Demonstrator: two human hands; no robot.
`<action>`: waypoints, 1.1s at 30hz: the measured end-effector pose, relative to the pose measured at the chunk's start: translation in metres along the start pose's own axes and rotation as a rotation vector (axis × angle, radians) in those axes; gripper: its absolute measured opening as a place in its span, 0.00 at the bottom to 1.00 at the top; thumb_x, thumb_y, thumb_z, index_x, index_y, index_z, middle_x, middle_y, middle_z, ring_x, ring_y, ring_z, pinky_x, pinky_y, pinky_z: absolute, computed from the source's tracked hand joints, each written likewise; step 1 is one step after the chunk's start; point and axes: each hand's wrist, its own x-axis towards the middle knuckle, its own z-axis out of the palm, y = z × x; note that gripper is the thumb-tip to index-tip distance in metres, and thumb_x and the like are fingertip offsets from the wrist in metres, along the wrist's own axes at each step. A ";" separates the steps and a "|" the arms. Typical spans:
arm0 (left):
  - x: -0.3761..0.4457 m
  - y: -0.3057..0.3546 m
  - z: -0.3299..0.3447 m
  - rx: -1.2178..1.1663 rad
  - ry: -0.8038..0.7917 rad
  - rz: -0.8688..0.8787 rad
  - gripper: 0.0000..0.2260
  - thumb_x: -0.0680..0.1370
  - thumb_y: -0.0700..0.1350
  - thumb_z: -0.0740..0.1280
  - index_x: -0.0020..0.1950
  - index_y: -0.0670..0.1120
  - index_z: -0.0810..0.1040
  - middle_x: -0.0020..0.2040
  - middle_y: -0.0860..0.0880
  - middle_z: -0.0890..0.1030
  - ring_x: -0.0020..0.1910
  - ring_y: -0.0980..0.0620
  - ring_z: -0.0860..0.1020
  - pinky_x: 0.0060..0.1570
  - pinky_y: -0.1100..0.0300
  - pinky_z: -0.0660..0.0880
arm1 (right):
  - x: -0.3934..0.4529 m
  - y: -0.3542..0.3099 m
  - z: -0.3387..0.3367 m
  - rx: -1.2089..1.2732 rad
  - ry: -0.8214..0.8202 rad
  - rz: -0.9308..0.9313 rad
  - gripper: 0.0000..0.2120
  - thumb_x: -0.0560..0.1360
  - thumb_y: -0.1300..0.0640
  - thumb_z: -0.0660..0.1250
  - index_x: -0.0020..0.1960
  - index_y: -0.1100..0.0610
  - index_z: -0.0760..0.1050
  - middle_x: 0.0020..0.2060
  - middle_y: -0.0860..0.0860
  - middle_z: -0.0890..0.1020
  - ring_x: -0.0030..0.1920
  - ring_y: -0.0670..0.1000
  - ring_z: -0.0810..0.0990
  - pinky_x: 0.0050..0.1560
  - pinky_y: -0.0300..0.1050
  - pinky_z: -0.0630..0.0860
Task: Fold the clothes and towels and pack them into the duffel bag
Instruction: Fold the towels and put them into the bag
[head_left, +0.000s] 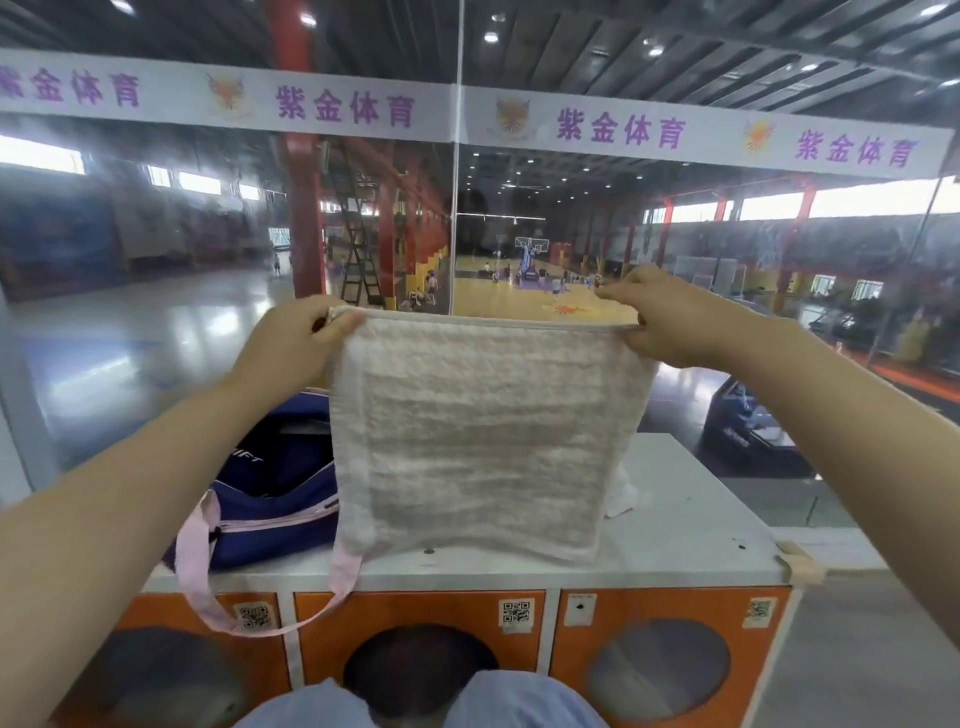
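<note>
While left hand (291, 338) and right hand (660, 322) pinch towel (478, 441) corners | duffel bag (275, 483) half-hidden

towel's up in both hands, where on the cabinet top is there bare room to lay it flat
The towel hides the middle of the white cabinet top. Bare top shows on the right, between the white cloth and the right edge, and along the front edge. The left end is crowded by the open navy duffel bag.

The towel (478, 441) hides much of the duffel bag (275, 483) (its open mouth included) and blurs slightly.
</note>
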 end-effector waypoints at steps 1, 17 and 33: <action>0.001 0.003 -0.003 -0.006 0.015 0.016 0.12 0.81 0.51 0.61 0.45 0.47 0.80 0.35 0.53 0.77 0.35 0.58 0.72 0.35 0.65 0.65 | -0.001 0.000 -0.005 -0.030 0.014 0.009 0.19 0.79 0.57 0.64 0.70 0.54 0.72 0.64 0.53 0.70 0.59 0.54 0.74 0.59 0.47 0.69; 0.017 -0.001 0.028 -0.114 -0.432 -0.267 0.14 0.79 0.52 0.67 0.46 0.42 0.83 0.37 0.48 0.78 0.33 0.52 0.71 0.33 0.59 0.69 | -0.014 0.039 -0.007 0.219 -0.435 0.217 0.06 0.75 0.54 0.71 0.46 0.57 0.82 0.33 0.52 0.82 0.29 0.51 0.76 0.30 0.39 0.73; 0.029 -0.056 0.176 -0.222 -0.179 -0.296 0.10 0.80 0.49 0.62 0.48 0.47 0.81 0.46 0.48 0.82 0.47 0.46 0.80 0.52 0.46 0.77 | 0.049 0.095 0.141 0.301 0.139 0.423 0.06 0.73 0.63 0.67 0.46 0.61 0.82 0.45 0.56 0.83 0.49 0.56 0.79 0.51 0.49 0.77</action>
